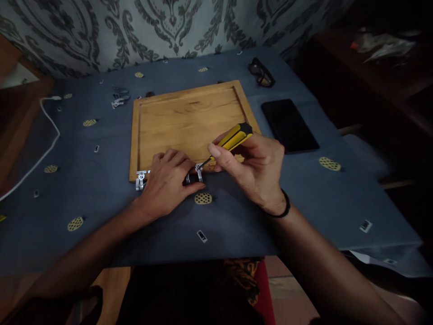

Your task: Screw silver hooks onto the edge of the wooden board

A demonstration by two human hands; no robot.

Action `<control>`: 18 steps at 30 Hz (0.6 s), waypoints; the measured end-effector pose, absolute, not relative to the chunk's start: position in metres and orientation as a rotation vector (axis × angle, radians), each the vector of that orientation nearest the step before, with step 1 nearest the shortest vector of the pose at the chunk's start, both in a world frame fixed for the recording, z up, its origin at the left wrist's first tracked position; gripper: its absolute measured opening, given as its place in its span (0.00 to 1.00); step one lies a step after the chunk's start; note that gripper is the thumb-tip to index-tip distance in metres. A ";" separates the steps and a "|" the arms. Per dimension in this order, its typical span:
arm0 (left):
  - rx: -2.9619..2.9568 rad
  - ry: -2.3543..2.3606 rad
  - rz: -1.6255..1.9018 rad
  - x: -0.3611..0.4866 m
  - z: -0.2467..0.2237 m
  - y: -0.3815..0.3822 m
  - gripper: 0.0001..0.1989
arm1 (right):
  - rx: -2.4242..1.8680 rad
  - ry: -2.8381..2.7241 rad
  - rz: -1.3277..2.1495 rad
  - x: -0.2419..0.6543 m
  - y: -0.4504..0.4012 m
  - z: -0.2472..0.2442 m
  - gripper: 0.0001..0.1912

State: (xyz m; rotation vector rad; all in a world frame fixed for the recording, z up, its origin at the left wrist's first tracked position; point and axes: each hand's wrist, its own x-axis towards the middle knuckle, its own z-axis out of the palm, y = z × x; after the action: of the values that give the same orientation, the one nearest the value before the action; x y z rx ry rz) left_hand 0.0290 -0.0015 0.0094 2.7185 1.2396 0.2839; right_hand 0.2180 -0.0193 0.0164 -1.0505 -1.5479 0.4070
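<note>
A wooden panel [189,122] with a raised frame lies flat on the cloth-covered table. My right hand [260,167] grips a yellow and black screwdriver [233,137], tilted so its tip meets a metal hinge [199,172] on the panel's near edge. Over that same edge rests my left hand [169,183], its fingers curled on the wood and its thumb against the hinge's front. Part of the hinge is hidden behind this hand. Another metal hinge [140,179] shows at the panel's near left corner, left of my left hand.
Loose metal hinges [119,98] lie beyond the panel's left side. To the right are a black tablet-like slab [289,125] and dark glasses [261,73]. A white cable [50,144] runs along the left. Patterned fabric [169,27] hangs behind the blue tablecloth [111,234].
</note>
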 end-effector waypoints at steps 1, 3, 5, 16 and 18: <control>2.720 1.235 0.292 0.029 0.009 -0.001 0.18 | -1.043 -1.551 0.410 0.218 -0.019 0.016 0.18; 2.724 1.228 0.306 0.028 0.008 -0.001 0.18 | -1.033 -1.555 0.413 0.219 -0.019 0.016 0.17; 2.726 1.227 0.314 0.027 0.007 -0.002 0.17 | -1.024 -1.559 0.403 0.219 -0.018 0.015 0.18; 2.746 1.248 0.322 0.027 0.007 -0.003 0.20 | -1.020 -1.574 0.464 0.219 -0.019 0.013 0.18; 2.745 1.251 0.325 0.027 0.006 -0.003 0.19 | -1.007 -1.564 0.509 0.219 -0.020 0.014 0.16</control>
State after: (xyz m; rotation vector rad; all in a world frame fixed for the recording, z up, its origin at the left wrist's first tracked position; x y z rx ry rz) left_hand 0.0272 -0.0027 0.0064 2.7453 1.2513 0.3251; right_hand 0.2189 -0.0200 0.0136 -1.0072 -1.5638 0.5092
